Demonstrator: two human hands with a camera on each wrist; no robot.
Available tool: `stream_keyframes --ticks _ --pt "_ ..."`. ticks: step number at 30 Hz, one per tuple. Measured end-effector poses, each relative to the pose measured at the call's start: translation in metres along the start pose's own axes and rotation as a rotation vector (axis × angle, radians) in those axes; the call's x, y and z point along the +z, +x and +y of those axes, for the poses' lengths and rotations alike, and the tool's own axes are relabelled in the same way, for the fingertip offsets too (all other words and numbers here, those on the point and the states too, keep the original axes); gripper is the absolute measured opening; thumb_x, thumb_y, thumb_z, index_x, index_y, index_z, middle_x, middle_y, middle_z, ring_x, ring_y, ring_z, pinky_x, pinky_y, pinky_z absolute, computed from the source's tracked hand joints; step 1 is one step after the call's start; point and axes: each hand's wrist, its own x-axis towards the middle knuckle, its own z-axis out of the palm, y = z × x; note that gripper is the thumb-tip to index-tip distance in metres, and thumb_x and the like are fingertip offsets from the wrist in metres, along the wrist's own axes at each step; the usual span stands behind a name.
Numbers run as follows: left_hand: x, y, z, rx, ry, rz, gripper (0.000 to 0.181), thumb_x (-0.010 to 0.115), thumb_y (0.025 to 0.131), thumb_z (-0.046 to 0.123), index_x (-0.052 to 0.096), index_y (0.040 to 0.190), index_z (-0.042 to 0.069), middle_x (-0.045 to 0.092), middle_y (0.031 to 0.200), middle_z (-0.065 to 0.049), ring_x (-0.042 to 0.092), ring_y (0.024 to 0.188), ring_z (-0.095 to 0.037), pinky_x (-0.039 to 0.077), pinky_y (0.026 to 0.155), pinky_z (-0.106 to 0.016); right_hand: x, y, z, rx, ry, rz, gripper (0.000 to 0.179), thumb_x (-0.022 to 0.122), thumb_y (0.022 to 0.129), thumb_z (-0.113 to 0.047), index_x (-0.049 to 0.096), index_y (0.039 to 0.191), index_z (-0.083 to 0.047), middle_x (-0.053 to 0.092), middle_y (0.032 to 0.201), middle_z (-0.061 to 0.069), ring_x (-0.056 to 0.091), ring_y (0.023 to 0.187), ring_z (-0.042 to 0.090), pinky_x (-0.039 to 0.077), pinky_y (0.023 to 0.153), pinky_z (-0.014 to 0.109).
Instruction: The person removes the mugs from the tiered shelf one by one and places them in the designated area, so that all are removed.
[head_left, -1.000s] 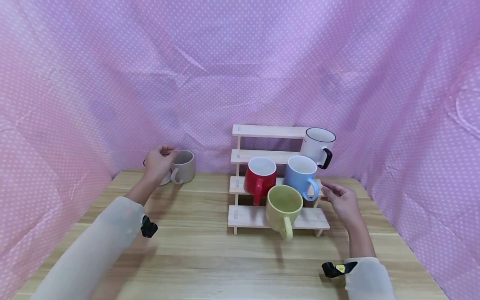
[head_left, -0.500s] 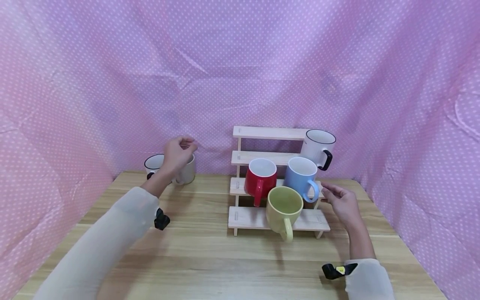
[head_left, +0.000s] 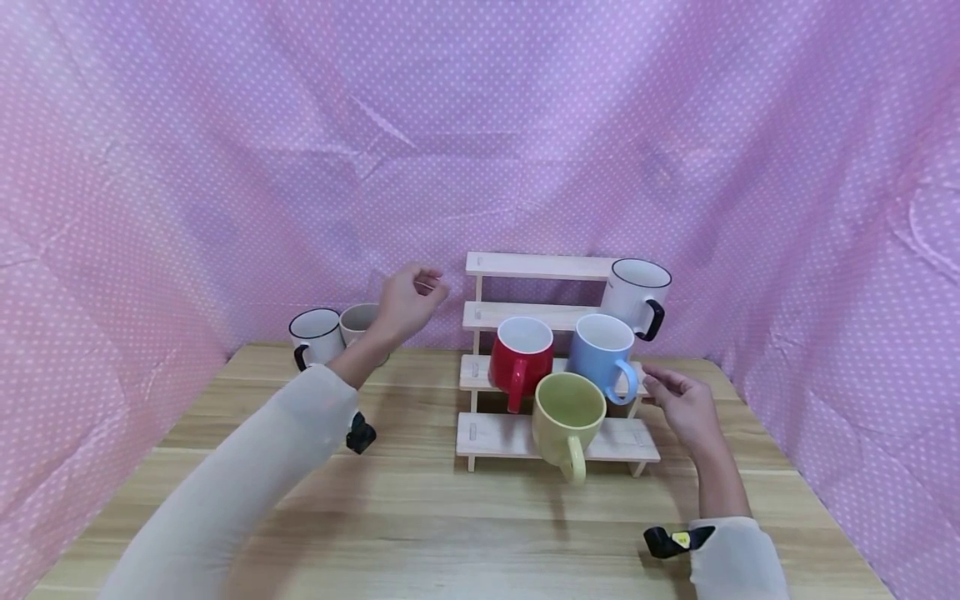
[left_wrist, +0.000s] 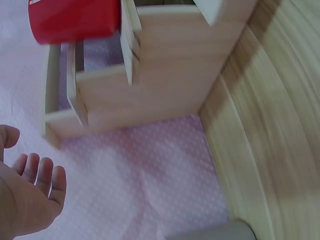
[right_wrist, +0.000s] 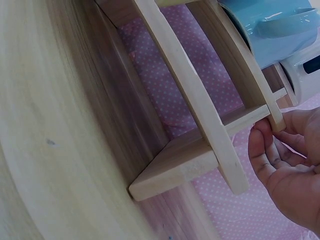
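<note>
My left hand [head_left: 411,302] is in the air left of a tiered wooden rack [head_left: 495,435], its fingers loosely curled around nothing. In the left wrist view that hand [left_wrist: 32,197] shows an empty palm. My right hand [head_left: 686,408] pinches the right end of the rack's second shelf from the bottom; the right wrist view shows thumb and fingertips [right_wrist: 261,134] on the shelf end. A red mug [head_left: 506,367] and a light blue mug [head_left: 592,360] stand on that shelf. Below is a yellow-green mug [head_left: 553,439]; higher, at the right, a white mug [head_left: 628,302] with black rim and handle.
Left of the rack, a white black-rimmed mug [head_left: 318,343] and a grey-beige mug [head_left: 356,320] stand side by side at the table's back edge, the second partly hidden by my left arm. A polka-dot cloth [head_left: 420,192] hangs behind and around the wooden table [head_left: 450,525].
My left hand has moved right, from over the two left mugs toward the rack, uncovering the black-rimmed one. The right hand keeps its place on the shelf end.
</note>
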Motion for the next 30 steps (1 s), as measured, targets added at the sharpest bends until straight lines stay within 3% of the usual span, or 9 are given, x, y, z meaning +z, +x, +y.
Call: stream_keyframes --ticks 6,17,26,30 --pt "0.026 0.004 0.014 0.062 -0.022 -0.011 0.028 0.069 0.095 0.014 0.067 0.119 -0.001 0.069 0.107 -0.014 0.067 0.097 -0.029 0.057 0.087 -0.039 0.0 -0.001 -0.001 -0.009 0.026 0.004 0.041 0.054 0.107 -0.013 0.053 0.14 0.012 0.054 0.139 0.03 0.064 0.088 -0.004 0.059 0.085 0.023" --pt "0.059 -0.001 0.052 0.176 -0.003 -0.133 0.031 0.07 0.098 0.02 0.064 0.124 0.003 0.068 0.109 -0.008 0.064 0.099 -0.02 0.057 0.088 -0.031 0.0 -0.003 -0.002 -0.021 0.007 0.008 0.042 0.056 0.107 -0.017 0.055 0.138 0.012 0.063 0.129 0.02 0.066 0.089 -0.002 0.059 0.083 0.022" --pt "0.083 -0.005 0.075 0.28 0.012 -0.19 0.031 0.07 0.098 0.02 0.064 0.122 0.002 0.069 0.111 -0.01 0.066 0.1 -0.02 0.056 0.09 -0.029 0.0 -0.003 -0.002 -0.028 0.021 0.003 0.042 0.055 0.107 -0.015 0.054 0.139 0.012 0.055 0.137 0.032 0.065 0.088 -0.003 0.059 0.086 0.024" --pt "0.092 -0.007 0.083 0.315 0.022 -0.216 0.031 0.069 0.098 0.019 0.064 0.123 0.001 0.069 0.115 -0.015 0.067 0.103 -0.022 0.056 0.093 -0.029 0.0 -0.002 -0.002 -0.026 0.025 -0.001 0.042 0.055 0.107 -0.015 0.054 0.139 0.012 0.056 0.136 0.03 0.065 0.088 -0.002 0.059 0.086 0.025"
